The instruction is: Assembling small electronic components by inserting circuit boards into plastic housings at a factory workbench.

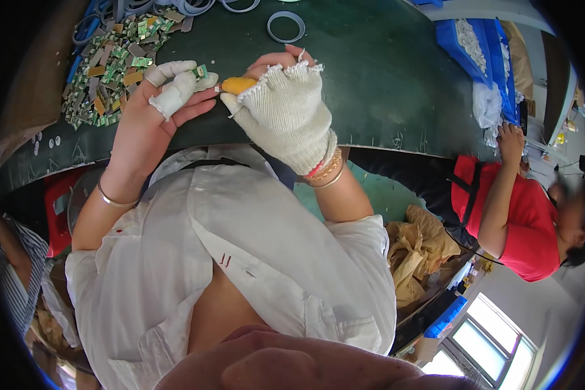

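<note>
Dark green table (383, 91), heap of little boards (120, 71) on my left, grey ring (286, 41) up top. Left hand (143, 120), couple fingers wrapped white, pinched green board (202, 71) above table, right of heap. Gloved right hand (286, 107) was closed round yellow handle (239, 85), its tip near left fingers; couldn't tell tool type. Trick imo: firm pinch, steady wrists, tip angled off bare skin. Brands, labels: nothing readable on board or handle. Just red marks on shirt (260, 240).

Dark-green worktable (383, 84): upper centre | green floor (387, 188): right of centre | pale wall (533, 302), bright multi-pane window (480, 339): lower right
</note>
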The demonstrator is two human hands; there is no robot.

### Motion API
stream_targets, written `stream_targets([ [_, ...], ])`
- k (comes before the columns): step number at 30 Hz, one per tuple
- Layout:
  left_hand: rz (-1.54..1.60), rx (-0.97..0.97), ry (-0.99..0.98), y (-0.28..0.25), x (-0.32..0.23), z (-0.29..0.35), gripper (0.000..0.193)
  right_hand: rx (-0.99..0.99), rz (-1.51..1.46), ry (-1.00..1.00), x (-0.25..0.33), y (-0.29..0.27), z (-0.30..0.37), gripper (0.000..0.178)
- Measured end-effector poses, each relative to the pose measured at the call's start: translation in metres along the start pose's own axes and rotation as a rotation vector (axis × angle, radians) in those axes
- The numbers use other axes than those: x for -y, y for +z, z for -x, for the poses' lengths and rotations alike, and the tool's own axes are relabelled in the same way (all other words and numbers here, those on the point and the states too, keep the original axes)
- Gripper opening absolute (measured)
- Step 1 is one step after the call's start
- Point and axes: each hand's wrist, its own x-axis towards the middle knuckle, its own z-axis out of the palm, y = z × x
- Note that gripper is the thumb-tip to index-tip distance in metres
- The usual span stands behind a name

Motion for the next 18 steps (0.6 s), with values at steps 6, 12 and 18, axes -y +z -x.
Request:
stream_targets([
  [6,-0.121,0.020,0.014,-0.001,0.003,-0.001,0.024,0.104,-0.085,0.049,-0.004,-0.005,-0.003,0.013],
  [12,-0.329,0.098,0.066,0.000,0.005,0.005,0.021,0.219,-0.286,0.039,-0.009,-0.011,-0.007,0.016],
  [18,-0.354,0.161,0.029,0.000,0.004,0.007,0.019,0.532,-0.254,0.099,-0.010,-0.024,-0.020,0.020],
])
